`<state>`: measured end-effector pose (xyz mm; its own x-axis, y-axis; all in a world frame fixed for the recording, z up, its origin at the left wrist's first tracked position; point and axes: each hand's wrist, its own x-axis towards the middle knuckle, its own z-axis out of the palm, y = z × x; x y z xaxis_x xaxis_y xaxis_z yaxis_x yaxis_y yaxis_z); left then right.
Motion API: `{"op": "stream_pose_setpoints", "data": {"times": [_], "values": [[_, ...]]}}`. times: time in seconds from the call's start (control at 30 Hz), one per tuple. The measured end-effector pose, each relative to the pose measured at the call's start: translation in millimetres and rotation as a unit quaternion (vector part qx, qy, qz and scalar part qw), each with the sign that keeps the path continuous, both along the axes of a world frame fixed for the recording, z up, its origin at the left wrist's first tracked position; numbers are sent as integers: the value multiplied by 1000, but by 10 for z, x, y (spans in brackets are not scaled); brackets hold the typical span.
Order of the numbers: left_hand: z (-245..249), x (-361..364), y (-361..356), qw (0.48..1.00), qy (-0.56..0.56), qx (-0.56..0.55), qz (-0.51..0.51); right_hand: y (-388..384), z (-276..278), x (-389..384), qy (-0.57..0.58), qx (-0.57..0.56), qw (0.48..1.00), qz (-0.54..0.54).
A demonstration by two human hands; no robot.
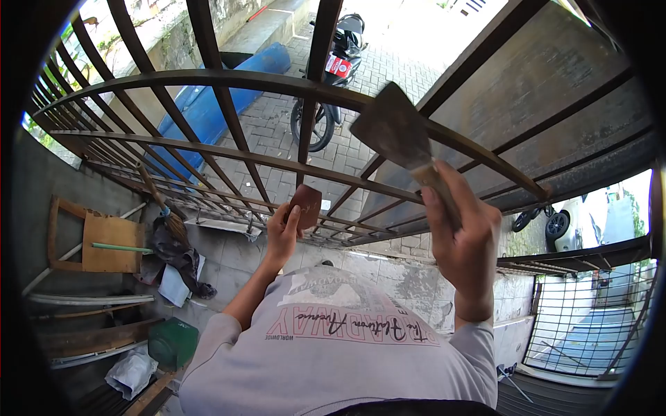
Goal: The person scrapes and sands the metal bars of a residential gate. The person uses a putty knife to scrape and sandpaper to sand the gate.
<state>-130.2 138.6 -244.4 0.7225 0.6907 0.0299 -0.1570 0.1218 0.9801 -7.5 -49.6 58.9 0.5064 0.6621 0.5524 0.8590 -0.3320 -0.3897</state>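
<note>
My right hand is wrapped round the handle of a putty knife, whose wide dark blade points up and to the left. The blade overlaps the curved rail of a brown metal gate in this view. Lower and to the left, my left hand pinches a small reddish-brown piece of sandpaper with faint marks on its face. The sandpaper is held up in front of the lower bars.
Beyond the bars stand a motorcycle and a long blue object. To my left are a broom, a wooden chair, pipes and a green container. A wire mesh panel stands at the right.
</note>
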Motion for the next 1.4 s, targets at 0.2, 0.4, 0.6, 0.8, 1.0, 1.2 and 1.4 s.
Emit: {"op": "stream_pose_setpoints", "data": {"times": [0.2, 0.4, 0.6, 0.8, 1.0, 1.2, 1.4], "values": [[455, 73, 192, 976, -74, 204, 5, -65, 3, -15, 40, -29, 999, -18], [935, 14, 199, 864, -155, 443, 184, 88, -30, -79, 29, -23, 999, 3], [1652, 39, 364, 676, -89, 592, 430, -269, -406, 210, 186, 35, 979, 74], [2028, 561, 169, 677, -58, 611, 406, -649, -956, 332, 431, 122, 887, 114], [1934, 855, 166, 682, -106, 642, 334, -1043, -1344, 385, 529, 158, 824, 126], [1971, 1108, -122, 680, -125, 607, 393, -1350, -1610, 548, 611, 98, 776, 127], [2037, 1117, 52, 691, -112, 542, 465, -1467, -1653, 673, 614, 31, 778, 129]]}}
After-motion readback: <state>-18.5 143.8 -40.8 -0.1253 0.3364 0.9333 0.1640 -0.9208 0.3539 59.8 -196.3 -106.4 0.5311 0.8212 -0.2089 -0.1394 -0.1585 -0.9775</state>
